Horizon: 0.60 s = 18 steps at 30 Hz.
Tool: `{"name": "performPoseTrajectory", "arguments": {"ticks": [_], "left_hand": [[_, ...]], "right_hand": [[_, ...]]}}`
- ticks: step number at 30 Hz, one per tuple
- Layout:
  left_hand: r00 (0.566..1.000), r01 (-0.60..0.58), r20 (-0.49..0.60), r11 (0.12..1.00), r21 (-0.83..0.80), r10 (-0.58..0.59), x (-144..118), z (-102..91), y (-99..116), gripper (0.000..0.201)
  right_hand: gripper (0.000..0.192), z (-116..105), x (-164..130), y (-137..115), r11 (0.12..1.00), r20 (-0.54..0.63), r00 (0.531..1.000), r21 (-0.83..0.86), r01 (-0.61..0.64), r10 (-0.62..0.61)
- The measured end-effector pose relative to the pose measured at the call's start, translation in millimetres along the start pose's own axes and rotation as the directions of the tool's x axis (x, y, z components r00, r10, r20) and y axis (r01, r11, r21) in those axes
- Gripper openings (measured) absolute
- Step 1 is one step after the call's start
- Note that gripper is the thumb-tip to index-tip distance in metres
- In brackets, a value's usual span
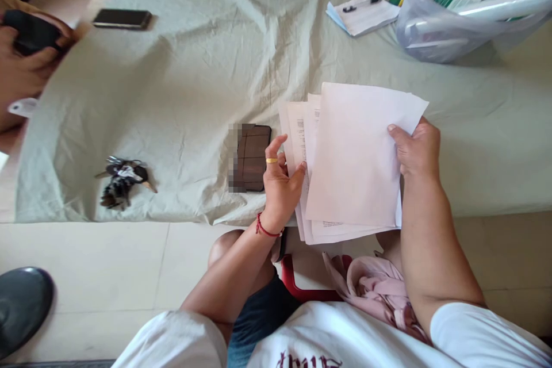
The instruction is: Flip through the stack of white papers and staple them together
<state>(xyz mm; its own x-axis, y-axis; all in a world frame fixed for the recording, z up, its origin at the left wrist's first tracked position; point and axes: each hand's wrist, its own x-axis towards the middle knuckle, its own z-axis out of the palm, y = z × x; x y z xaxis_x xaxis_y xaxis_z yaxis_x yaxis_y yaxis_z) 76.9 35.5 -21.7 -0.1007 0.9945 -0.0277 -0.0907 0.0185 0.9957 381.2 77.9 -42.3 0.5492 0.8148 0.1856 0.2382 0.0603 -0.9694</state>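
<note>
A wrinkled pale cloth (207, 69) covers the surface and fills most of the frame, its near edge hanging just over the tiled floor (95, 264); wide open room lies across its middle. At the upper right a clear plastic tub (435, 34) is cut off by the frame. Right of centre, the stack of papers (353, 167) is held above the cloth's near edge, fanned, print too small to read. The right hand (416, 149) pinches its right edge; the left hand (280, 181) thumbs the left edge, fingers spread. Just left lies a dark phone (252, 158), partly blurred. Keys (123, 181) sit lower left. Another person's hand (21, 63) is cropped upper left.
</note>
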Motion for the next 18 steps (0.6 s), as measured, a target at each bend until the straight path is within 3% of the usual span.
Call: {"name": "performPoseTrajectory", "arguments": {"ticks": [5, 9, 18], "left_hand": [[0.973, 0.227, 0.062, 0.970, -0.086, -0.222, 3.3, -1.4, 3.4, 0.040], [0.952, 0.302, 0.087, 0.949, -0.088, -0.295, 3.5, -0.1, 7.6, 0.021], [0.949, 0.314, 0.062, 0.921, -0.229, -0.308, 3.0, 7.8, 11.8, 0.039]], "right_hand": [[0.042, 2.0, 0.1, -12.2, 0.983, -0.050, 0.999, 0.185, -0.009, 0.019], [0.045, -1.9, 0.4, -18.1, 0.957, -0.031, 1.000, 0.289, 0.006, 0.003], [0.039, -2.3, 0.2, -16.6, 0.956, -0.018, 1.000, 0.295, 0.014, -0.009]]}}
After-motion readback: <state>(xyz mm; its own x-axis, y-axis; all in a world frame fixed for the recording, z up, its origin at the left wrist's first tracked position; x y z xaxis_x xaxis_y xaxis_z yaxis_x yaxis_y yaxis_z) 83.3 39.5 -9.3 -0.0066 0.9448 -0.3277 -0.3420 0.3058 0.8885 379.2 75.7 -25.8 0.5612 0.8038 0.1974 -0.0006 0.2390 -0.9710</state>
